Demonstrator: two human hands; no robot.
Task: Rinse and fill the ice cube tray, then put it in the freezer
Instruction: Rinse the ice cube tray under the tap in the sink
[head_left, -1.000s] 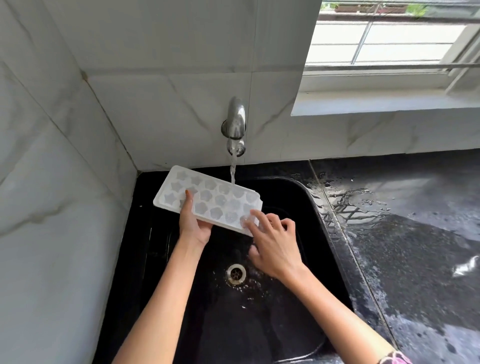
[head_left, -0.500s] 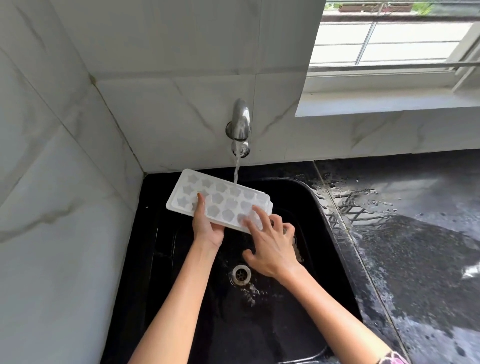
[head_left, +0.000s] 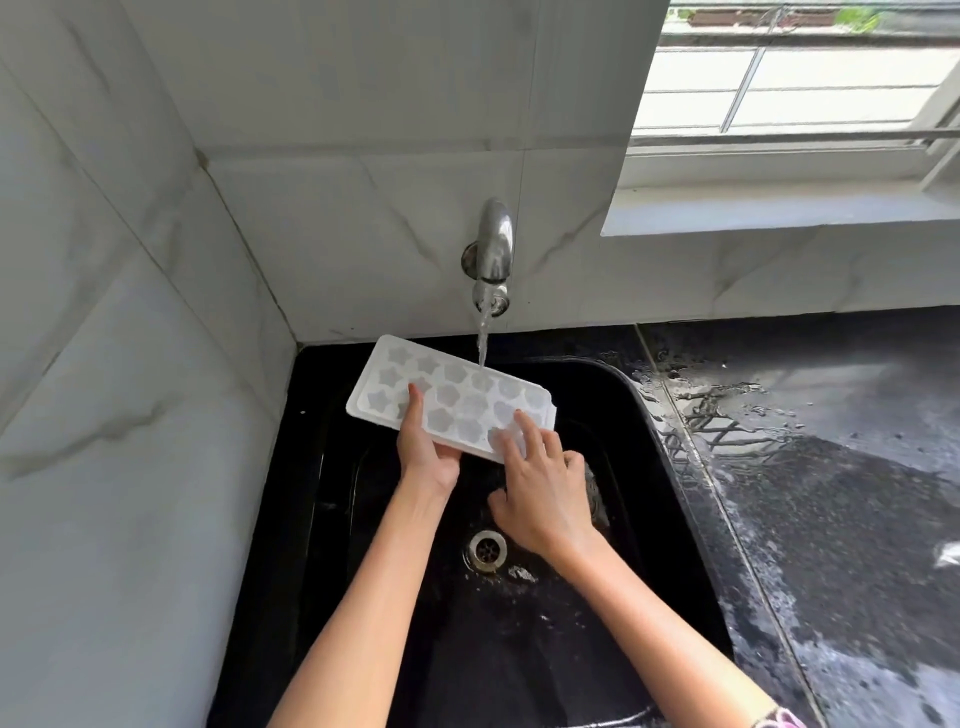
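A white ice cube tray (head_left: 451, 397) with star-shaped cells is held over a black sink (head_left: 649, 447), tilted slightly so its long side runs from the back left corner toward the right. A stream of water (head_left: 483, 340) falls from the wall-mounted metal tap (head_left: 492, 254) and lands on the tray's far row of cells, near its middle.

The left hand (head_left: 427, 451) grips the tray's near long edge toward its left end, thumb lying on top across the cells and the fingers hidden beneath. The right hand (head_left: 545, 488) is open and spread, its fingertips (head_left: 522, 421) resting on the cells at the tray's near right corner, palm just below the tray's edge over the basin.

The round metal drain (head_left: 487, 550) sits in the sink floor below both hands. To the right, the dark stone table (head_left: 831, 467) is wet with puddles and streaks.
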